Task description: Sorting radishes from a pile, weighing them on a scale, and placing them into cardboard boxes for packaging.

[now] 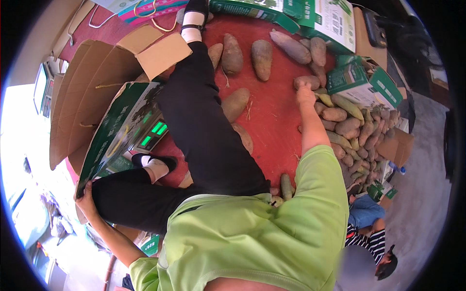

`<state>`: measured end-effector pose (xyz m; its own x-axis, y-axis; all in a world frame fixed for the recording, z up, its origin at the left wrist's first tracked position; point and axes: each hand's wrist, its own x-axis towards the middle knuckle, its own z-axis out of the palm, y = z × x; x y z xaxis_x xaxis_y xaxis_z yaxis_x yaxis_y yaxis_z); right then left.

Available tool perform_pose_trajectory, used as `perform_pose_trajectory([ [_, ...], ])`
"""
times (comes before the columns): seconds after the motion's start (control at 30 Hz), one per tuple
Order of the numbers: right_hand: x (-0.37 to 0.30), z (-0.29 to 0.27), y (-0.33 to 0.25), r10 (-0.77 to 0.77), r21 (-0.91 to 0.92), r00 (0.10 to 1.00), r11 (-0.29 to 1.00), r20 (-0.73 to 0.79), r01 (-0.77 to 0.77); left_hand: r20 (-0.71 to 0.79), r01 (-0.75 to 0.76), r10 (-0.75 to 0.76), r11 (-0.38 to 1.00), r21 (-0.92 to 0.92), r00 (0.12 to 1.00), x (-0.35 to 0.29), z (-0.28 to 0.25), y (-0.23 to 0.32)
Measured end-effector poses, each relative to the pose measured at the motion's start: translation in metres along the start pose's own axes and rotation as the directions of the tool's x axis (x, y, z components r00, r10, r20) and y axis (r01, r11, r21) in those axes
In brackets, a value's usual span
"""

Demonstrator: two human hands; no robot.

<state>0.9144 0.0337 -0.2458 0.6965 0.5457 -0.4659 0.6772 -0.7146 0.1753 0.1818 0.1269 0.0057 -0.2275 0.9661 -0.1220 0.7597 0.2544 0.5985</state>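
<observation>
My right hand [306, 95] reaches far to the right, its fingers curled over a brownish root vegetable [307, 81] at the top of a large pile. Beside it lie green, slimmer roots [347, 106] and more soil-coloured ones [335, 114]. Low on the left, my left hand [86, 201] grips the edge of a green cardboard box [104, 138], whose brown flaps [85, 97] stand open. The inside of that box is mostly hidden from here. Several big roots [262, 59] lie loose on the red floor covering [274, 128] between my legs and the pile.
A scale display [154, 133] with green lit digits stands behind the box. Green and white cartons [330, 22] line the far edge, and another [361, 80] sits against the pile. At the lower right is another person [371, 237] in a striped top.
</observation>
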Motion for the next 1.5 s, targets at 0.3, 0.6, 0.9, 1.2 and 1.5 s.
perform_pose_trajectory([
  [0.3,0.053,-0.004,-0.01,0.123,-0.189,0.977,0.978,0.176,-0.09,-0.048,0.112,-0.106,0.982,0.149,0.993,0.0,-0.009,-0.006],
  [0.6,0.069,0.015,-0.009,-0.007,-0.412,0.992,0.909,0.129,0.06,-0.085,0.132,-0.121,0.982,0.133,0.989,-0.003,-0.004,0.005],
  [0.9,0.014,0.003,-0.015,-0.181,0.141,0.979,0.971,-0.089,0.193,-0.021,0.093,-0.093,0.995,-0.02,0.995,-0.002,0.009,0.04],
  [1.2,-0.043,0.01,-0.039,0.028,0.934,0.99,0.328,0.138,-0.14,0.05,-0.139,0.144,0.985,-0.098,0.988,0.0,0.007,0.036],
  [1.5,-0.107,-0.124,-0.087,-0.247,0.998,0.968,0.026,-0.052,0.061,0.077,-0.276,0.288,0.951,-0.137,0.954,-0.002,0.006,0.032],
])
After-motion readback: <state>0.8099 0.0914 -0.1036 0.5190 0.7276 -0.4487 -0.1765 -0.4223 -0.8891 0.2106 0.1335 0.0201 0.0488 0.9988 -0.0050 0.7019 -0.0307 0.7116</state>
